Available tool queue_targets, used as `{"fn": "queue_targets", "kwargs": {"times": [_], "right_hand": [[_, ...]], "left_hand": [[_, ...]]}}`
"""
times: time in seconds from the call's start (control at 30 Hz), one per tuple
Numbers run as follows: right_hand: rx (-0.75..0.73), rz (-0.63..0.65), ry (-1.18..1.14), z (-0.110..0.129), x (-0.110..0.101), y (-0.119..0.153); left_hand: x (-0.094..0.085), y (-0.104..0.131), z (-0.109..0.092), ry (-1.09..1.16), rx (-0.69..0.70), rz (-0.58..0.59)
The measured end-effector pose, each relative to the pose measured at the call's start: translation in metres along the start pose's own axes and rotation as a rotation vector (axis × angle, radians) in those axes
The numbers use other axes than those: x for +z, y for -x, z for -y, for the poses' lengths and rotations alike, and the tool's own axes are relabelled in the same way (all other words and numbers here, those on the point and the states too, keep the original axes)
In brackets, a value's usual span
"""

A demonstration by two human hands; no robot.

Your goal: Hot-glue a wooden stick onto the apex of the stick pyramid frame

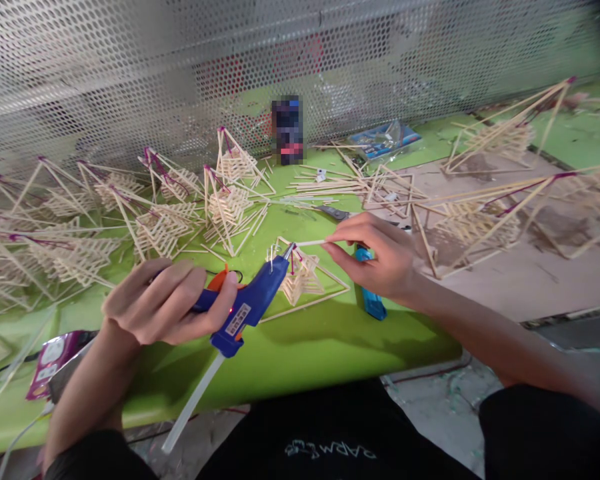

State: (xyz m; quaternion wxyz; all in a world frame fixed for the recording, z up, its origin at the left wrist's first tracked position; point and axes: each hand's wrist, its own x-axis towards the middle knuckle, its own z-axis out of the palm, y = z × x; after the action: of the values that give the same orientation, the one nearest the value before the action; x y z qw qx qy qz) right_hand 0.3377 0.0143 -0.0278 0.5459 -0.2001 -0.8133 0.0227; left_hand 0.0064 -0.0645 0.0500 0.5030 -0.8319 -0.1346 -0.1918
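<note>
My left hand [173, 303] is wrapped round the handle of a blue glue gun [253, 300] with an orange trigger. A long translucent glue stick [193, 403] juts from the gun's rear. Between thumb and fingertips, my right hand [375, 253] pinches a thin pale stick [310, 243], whose far end is at the metal nozzle. Just below the nozzle, a small stick-built model [300, 283] with purple thread rests on the green table, partly hidden by the gun. A blue utility knife [373, 287] lies under my right wrist.
Several stick models with purple thread crowd the left, one model [170, 227] among them. Loose sticks [325, 183], pliers [335, 213] and a phone [287, 130] lie or stand farther back, before a perforated metal screen [180, 60]. More models, including one [475, 223], stand on a board at right.
</note>
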Motion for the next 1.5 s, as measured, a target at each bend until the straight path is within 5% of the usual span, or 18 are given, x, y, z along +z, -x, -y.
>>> {"fn": "queue_targets", "kwargs": {"times": [0.53, 0.9, 1.5], "right_hand": [[0.007, 0.003, 0.015, 0.001, 0.0, 0.0], [-0.002, -0.001, 0.011, 0.0, 0.0, 0.0], [0.003, 0.007, 0.014, 0.001, -0.001, -0.001]], "left_hand": [[-0.008, -0.001, 0.002, -0.024, 0.094, 0.042], [-0.007, -0.017, 0.005, 0.065, 0.015, -0.004], [-0.005, 0.0, 0.01, -0.116, 0.14, 0.034]]}}
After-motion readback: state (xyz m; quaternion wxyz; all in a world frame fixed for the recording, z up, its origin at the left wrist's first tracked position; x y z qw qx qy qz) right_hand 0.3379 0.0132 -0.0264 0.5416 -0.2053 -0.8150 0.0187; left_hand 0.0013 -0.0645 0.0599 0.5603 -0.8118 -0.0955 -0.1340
